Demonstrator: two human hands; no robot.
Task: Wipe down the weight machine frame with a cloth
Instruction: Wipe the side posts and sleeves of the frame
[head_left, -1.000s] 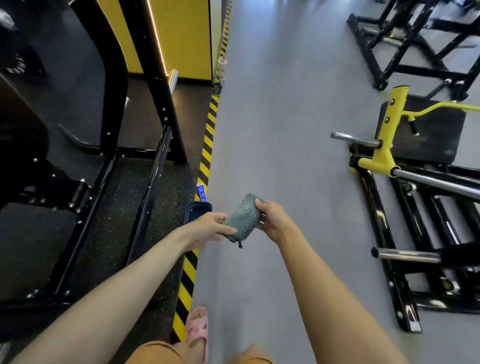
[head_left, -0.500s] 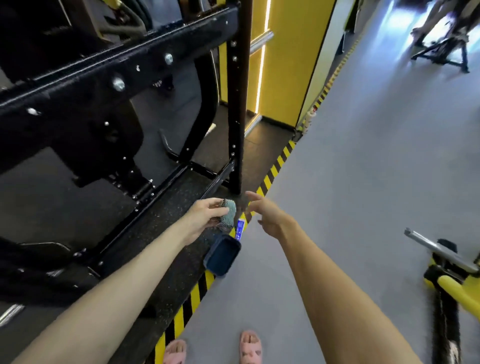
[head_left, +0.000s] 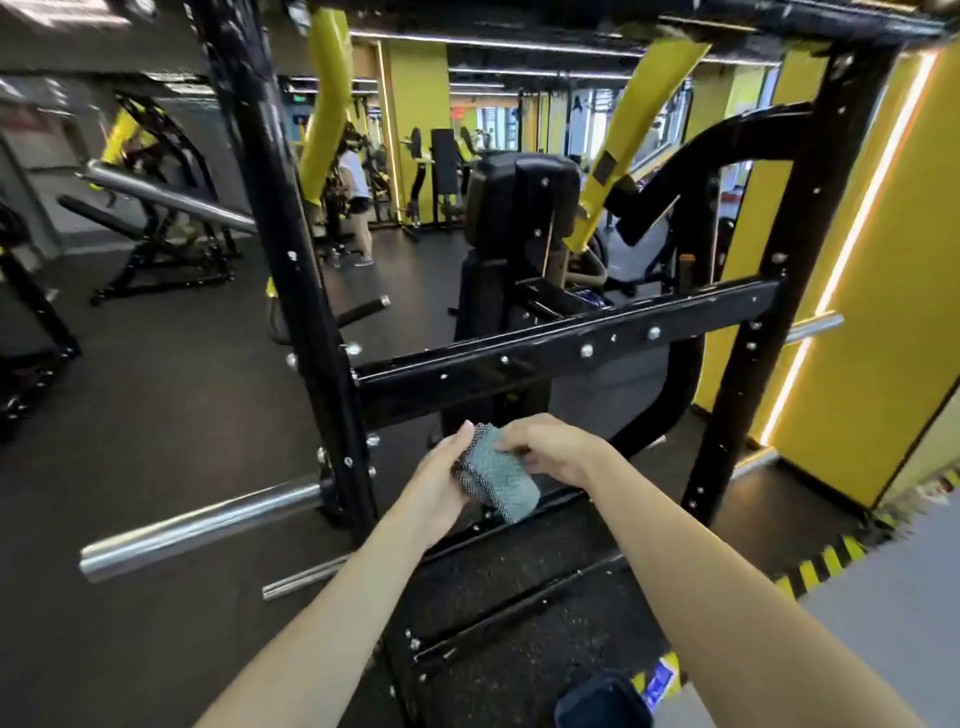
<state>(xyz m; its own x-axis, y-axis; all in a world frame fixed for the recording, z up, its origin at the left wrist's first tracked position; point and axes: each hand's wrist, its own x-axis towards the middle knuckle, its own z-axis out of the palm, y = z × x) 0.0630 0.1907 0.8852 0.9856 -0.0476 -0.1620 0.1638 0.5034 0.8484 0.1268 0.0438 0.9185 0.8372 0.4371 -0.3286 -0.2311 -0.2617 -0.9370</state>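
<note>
Cloth: a grey-green knitted cloth, folded into a thick pad, sits at lower centre of the frame. It is held in the air just below the crossbar and touches no part of the machine.
Left hand: the left hand grips the cloth from the left, with its fingers curled round the cloth's edge.
Right hand: the right hand comes in from the right and pinches the upper side of the cloth, apparently folding or adjusting it.
Frame: the black bolted crossbar runs across the centre between the left upright and the right upright.
Nearby: a chrome weight peg juts toward the lower left. A dark blue container sits on the floor at the bottom edge. The yellow wall fills the right.
Background: another person stands at upper centre, well apart.
Progress: by my reading, wiping has not begun. The cloth is being readied, no bar shows a wiped streak that I can tell, and the whole frame remains to do. The crossbar is the nearest target.
Change: half a second earlier the left hand alone held the bunched cloth and the right hand was spread open beside it. Now both hold it. The view has also lifted from the floor to the crossbar, so the container has dropped from mid-frame to the bottom edge.
</note>
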